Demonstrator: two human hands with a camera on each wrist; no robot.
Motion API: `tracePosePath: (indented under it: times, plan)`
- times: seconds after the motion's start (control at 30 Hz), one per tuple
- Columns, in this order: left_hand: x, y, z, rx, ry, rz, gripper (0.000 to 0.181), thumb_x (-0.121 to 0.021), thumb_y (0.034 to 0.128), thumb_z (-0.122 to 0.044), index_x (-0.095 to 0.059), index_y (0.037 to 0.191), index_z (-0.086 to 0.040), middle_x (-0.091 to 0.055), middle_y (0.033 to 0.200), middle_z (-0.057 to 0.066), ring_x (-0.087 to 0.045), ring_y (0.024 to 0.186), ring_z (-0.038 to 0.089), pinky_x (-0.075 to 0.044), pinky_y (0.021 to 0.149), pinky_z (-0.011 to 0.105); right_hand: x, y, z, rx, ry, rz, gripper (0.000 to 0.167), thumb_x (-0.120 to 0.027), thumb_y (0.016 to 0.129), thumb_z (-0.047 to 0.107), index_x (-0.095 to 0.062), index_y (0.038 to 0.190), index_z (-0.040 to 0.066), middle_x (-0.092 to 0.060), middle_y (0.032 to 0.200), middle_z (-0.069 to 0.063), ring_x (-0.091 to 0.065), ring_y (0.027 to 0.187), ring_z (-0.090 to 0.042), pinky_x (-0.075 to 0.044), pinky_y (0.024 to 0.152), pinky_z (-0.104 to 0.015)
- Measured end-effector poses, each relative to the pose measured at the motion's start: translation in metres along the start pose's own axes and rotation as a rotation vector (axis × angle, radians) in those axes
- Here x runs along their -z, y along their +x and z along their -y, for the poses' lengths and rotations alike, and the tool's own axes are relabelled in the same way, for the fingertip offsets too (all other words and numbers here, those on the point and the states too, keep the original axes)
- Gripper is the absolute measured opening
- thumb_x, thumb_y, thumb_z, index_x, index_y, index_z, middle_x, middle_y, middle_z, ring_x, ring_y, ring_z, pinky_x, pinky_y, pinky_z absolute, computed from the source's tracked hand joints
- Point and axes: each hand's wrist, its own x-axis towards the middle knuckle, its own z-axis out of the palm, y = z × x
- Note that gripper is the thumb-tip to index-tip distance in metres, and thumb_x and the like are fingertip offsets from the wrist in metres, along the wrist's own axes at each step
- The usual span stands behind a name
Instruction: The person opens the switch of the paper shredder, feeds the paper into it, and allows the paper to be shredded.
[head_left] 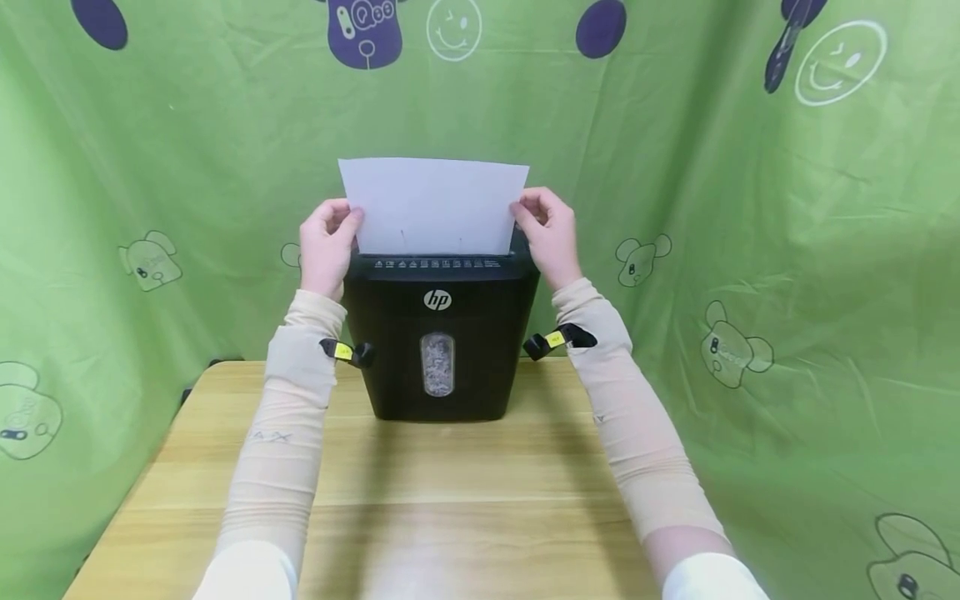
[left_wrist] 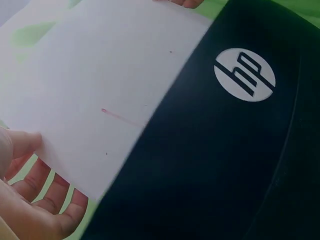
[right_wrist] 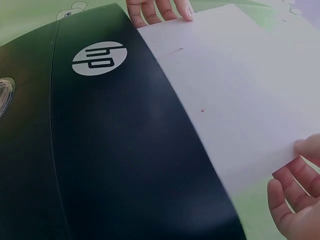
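A white sheet of paper [head_left: 435,204] stands upright at the top of a black HP paper shredder [head_left: 442,333], its lower edge hidden behind the front rim. My left hand [head_left: 327,246] pinches the sheet's left edge between thumb and fingers. On the opposite edge my right hand [head_left: 550,237] pinches it the same way. Small reddish marks dot the paper [left_wrist: 105,75] in the left wrist view. In the right wrist view, the right thumb lies on the front of the paper [right_wrist: 240,95], with fingers curled behind. Paper shreds [head_left: 438,367] show through the shredder's window.
The shredder stands near the back of a wooden table [head_left: 427,500]. Green printed curtain [head_left: 750,233] hangs behind and along both sides. Black wrist cameras [head_left: 558,339] jut inward from both sleeves, close to the shredder's sides.
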Motion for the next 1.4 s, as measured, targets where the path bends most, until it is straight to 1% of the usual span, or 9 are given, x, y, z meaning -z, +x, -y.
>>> tracePosePath:
  times: [0.17,0.37,0.47,0.67,0.8,0.93,1.0,1.23,1.4]
  plan:
    - [-0.002,0.005,0.009,0.021,-0.011,-0.003,0.016,-0.063,0.0935,-0.013,-0.067,0.108,-0.008,-0.063,0.094,-0.006,-0.057,0.088,0.009,-0.051,0.079,0.026,-0.003,0.002,-0.004,-0.008,-0.027,-0.004,0.019,-0.06,0.093,0.001,-0.059,0.103,-0.015,-0.058,0.082,0.006,-0.054,0.074,-0.003,-0.046,0.072,-0.015]
    - [-0.003,0.008,0.015,0.026,-0.024,-0.002,0.014,-0.062,0.0939,-0.011,-0.066,0.106,-0.007,-0.063,0.092,-0.007,-0.056,0.085,0.008,-0.048,0.077,0.026,-0.004,0.003,-0.012,-0.036,-0.051,-0.01,0.018,-0.061,0.093,0.002,-0.061,0.103,-0.013,-0.058,0.083,0.007,-0.053,0.075,-0.002,-0.046,0.072,-0.015]
    - [-0.003,0.01,0.017,0.039,-0.022,0.001,0.016,-0.062,0.0942,-0.011,-0.066,0.109,-0.006,-0.063,0.094,-0.005,-0.056,0.086,0.009,-0.048,0.078,0.026,-0.006,0.003,-0.014,-0.042,-0.053,-0.017,0.017,-0.061,0.092,0.002,-0.061,0.102,-0.012,-0.058,0.082,0.007,-0.052,0.075,-0.002,-0.045,0.072,-0.015]
    - [-0.004,0.012,0.018,0.062,0.075,0.017,0.026,-0.06,0.0959,-0.015,-0.064,0.119,-0.002,-0.065,0.111,0.008,-0.057,0.093,0.01,-0.05,0.087,0.028,-0.009,0.002,-0.021,-0.066,-0.038,-0.039,0.017,-0.06,0.092,0.001,-0.061,0.101,-0.013,-0.057,0.08,0.005,-0.051,0.072,-0.003,-0.044,0.069,-0.015]
    - [-0.004,0.011,0.018,0.075,0.136,0.025,0.03,-0.059,0.0969,-0.017,-0.062,0.122,-0.002,-0.063,0.12,0.012,-0.056,0.097,0.011,-0.05,0.09,0.028,-0.011,0.005,-0.036,-0.087,-0.042,-0.051,0.02,-0.06,0.092,0.001,-0.061,0.105,-0.014,-0.058,0.084,0.001,-0.051,0.073,-0.004,-0.044,0.069,-0.015]
    - [-0.004,0.01,0.018,0.067,0.21,0.031,0.03,-0.057,0.0974,-0.018,-0.063,0.122,-0.002,-0.063,0.117,0.012,-0.055,0.096,0.012,-0.05,0.088,0.026,-0.01,0.012,-0.056,-0.106,-0.077,-0.046,0.02,-0.061,0.093,0.006,-0.063,0.106,-0.009,-0.058,0.088,-0.001,-0.051,0.077,-0.004,-0.043,0.071,-0.015]
    - [-0.004,0.011,0.018,0.063,0.24,0.033,0.03,-0.057,0.0974,-0.019,-0.063,0.121,-0.002,-0.063,0.116,0.013,-0.055,0.096,0.012,-0.05,0.086,0.024,-0.01,0.014,-0.06,-0.111,-0.098,-0.044,0.02,-0.062,0.093,0.007,-0.064,0.106,-0.008,-0.058,0.089,-0.001,-0.051,0.078,-0.005,-0.042,0.072,-0.016]
    - [-0.003,0.01,0.018,0.074,0.286,0.049,0.031,-0.056,0.0977,-0.019,-0.063,0.122,-0.001,-0.063,0.12,0.014,-0.055,0.099,0.016,-0.049,0.087,0.026,-0.008,0.013,-0.062,-0.113,-0.147,-0.025,0.019,-0.061,0.093,0.009,-0.063,0.105,-0.006,-0.061,0.092,-0.006,-0.052,0.082,-0.008,-0.042,0.076,-0.017]
    - [-0.001,0.009,0.014,0.088,0.309,0.061,0.031,-0.056,0.0976,-0.018,-0.063,0.123,-0.001,-0.062,0.12,0.016,-0.055,0.097,0.016,-0.048,0.085,0.026,-0.009,0.014,-0.061,-0.13,-0.172,-0.003,0.02,-0.061,0.093,0.01,-0.063,0.106,-0.005,-0.058,0.091,-0.003,-0.05,0.083,-0.009,-0.042,0.077,-0.018]
